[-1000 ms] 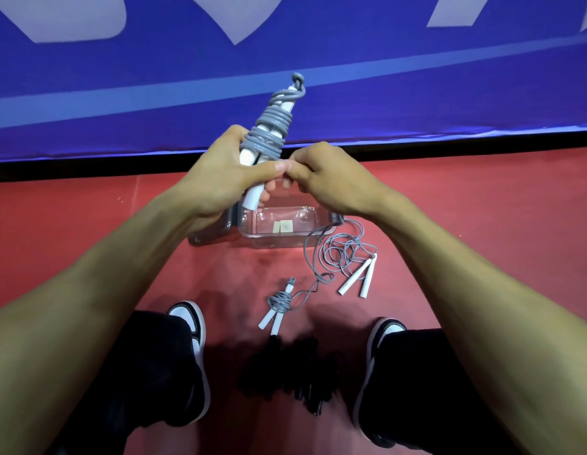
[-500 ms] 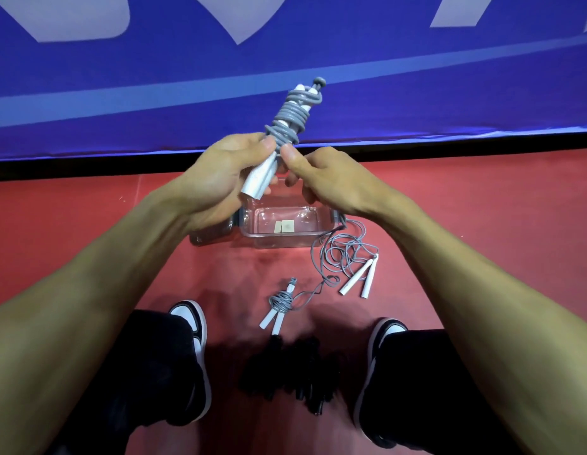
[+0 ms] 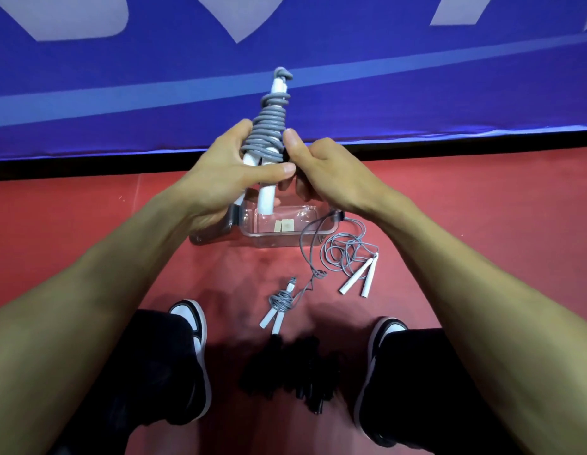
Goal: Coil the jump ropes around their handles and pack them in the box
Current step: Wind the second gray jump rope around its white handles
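While the coiled jump rope is gripped upright in the left hand, its white handles are pinched from the right side by the right hand, fingers curled. Below both hands the clear box is seen on the floor, with a loose rope beside it and a half-coiled rope nearer the shoes.

Looks like a sports hall: red court floor underfoot, smooth and matte, running up to a black strip at the base of a big blue banner with pale lettering and a lighter stripe. Jump ropes lie loose on the floor, and the person squats in black-and-white trainers.
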`<state>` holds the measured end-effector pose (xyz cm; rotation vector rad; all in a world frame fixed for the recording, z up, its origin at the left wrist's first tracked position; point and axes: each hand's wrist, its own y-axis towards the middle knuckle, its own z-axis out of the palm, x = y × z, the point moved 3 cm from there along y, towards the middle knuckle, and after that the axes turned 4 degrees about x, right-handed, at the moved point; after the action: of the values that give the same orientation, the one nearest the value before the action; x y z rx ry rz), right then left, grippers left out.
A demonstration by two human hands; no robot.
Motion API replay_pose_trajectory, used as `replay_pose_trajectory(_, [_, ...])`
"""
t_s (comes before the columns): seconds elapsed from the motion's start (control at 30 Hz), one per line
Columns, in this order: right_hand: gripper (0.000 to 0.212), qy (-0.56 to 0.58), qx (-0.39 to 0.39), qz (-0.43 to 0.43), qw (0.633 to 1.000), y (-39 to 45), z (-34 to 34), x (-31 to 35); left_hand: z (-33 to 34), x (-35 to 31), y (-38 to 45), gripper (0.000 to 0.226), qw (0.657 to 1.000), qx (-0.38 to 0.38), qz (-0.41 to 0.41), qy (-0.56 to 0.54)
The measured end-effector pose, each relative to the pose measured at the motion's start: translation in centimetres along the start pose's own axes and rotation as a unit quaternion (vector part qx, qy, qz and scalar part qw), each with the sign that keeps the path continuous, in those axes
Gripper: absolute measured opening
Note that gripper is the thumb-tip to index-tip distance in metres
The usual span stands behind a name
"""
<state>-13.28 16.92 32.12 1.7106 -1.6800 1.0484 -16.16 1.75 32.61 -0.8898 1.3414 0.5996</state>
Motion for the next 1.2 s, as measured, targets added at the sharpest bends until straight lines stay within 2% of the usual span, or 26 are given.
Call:
replay_pose_trajectory(0.07, [0.076, 0.001, 0.024, 0.005, 1.000, -0.1, 0.2, 0.1, -0.1, 0.1, 0.1, 0.062, 1.000, -0.007, 0.005, 0.009])
replay_pose_trajectory(0.23, [0.080, 0.003, 0.045, 0.013, 0.999, -0.5, 0.0, 0.2, -0.4, 0.4, 0.3, 0.040, 0.999, -0.032, 0.006, -0.037])
replay_pose_trajectory(0.37, [0.082, -0.003, 0.068, 0.024, 0.997, -0.5, 0.3, 0.0, -0.9, 0.3, 0.6, 0.036, 0.998, -0.058, 0.022, 0.009])
replay_pose_trajectory(0.5, [0.078, -0.011, 0.040, 0.022, 0.999, -0.3, 0.1, 0.0, -0.8, 0.4, 0.8, 0.031, 1.000, -0.019, 0.015, -0.011])
replay_pose_trajectory(0.7, [0.074, -0.021, 0.016, 0.015, 1.000, 0.1, 0.2, -0.2, -0.5, 0.2, 0.8, 0.037, 0.995, 0.004, -0.043, -0.091])
replay_pose_trajectory(0.83, [0.076, -0.056, 0.017, 0.017, 0.998, -0.2, 0.3, -0.1, -0.4, 0.6, 0.8, 0.017, 0.999, -0.011, -0.039, -0.027])
replay_pose_trajectory(0.97, [0.083, -0.092, 0.015, 0.020, 0.995, -0.2, 0.3, -0.2, -0.2, 0.9, 0.9, 0.019, 0.998, 0.025, -0.009, 0.061])
replay_pose_trajectory(1.03, [0.082, -0.089, 0.020, 0.022, 0.996, -0.1, 0.3, -0.3, -0.2, 1.1, 0.9, 0.021, 0.998, 0.037, -0.003, 0.047])
replay_pose_trajectory(1.1, [0.078, -0.076, 0.026, 0.021, 0.997, -0.2, 0.2, -0.4, 0.0, 1.1, 0.8, 0.034, 0.999, 0.040, 0.009, 0.023])
replay_pose_trajectory(1.2, [0.080, -0.035, 0.032, 0.013, 0.999, -0.2, 0.1, -0.2, -0.1, 0.8, 0.7, 0.052, 1.000, 0.000, 0.019, -0.011])
